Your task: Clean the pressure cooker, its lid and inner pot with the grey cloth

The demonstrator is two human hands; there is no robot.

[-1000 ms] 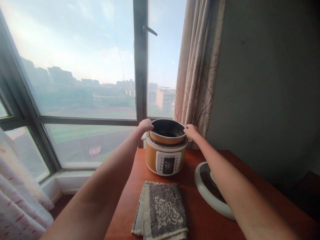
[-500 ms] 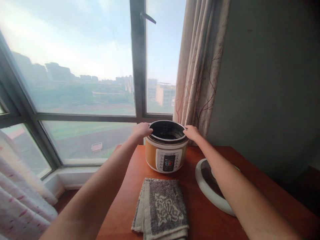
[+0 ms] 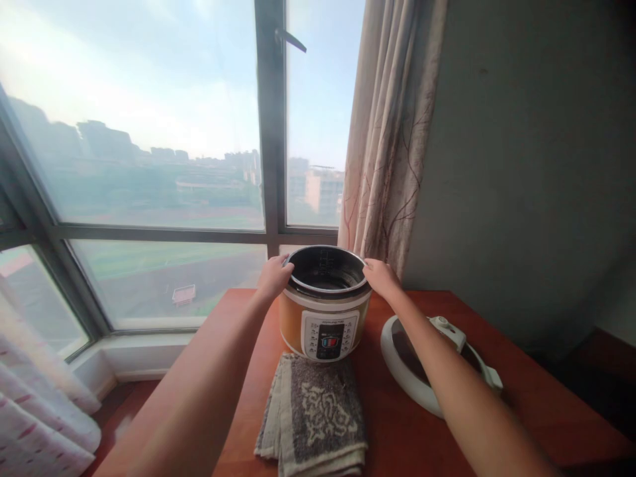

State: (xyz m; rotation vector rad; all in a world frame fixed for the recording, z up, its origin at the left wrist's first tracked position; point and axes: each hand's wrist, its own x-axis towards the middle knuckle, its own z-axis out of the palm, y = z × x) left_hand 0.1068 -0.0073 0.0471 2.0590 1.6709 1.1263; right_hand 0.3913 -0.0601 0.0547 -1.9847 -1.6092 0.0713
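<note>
An electric cooker (image 3: 293,324) with a gold body and a front control panel stands lidless on the wooden table. Its dark inner pot (image 3: 325,271) shows level marks inside and a silver rim. My left hand (image 3: 275,273) is closed on the left side of that rim, thumb on top. Opposite it, my right hand (image 3: 381,275) grips the right side the same way. A folded grey towel (image 3: 322,411) with a pale pattern lies in front of the cooker, its far edge against the base. To the right rests the cooker's lid (image 3: 395,344), partly hidden by my right forearm.
Behind the table (image 3: 517,371) are a tall window (image 3: 272,165) and a patterned curtain (image 3: 377,132). A dark wall (image 3: 507,165) stands on the right. Another curtain (image 3: 40,411) hangs at the lower left, beside a white sill (image 3: 149,344).
The cooker has come nearer to me, up to the towel's far edge, with both hands still on the pot's rim. The view has shifted slightly, and more of the lid shows.
</note>
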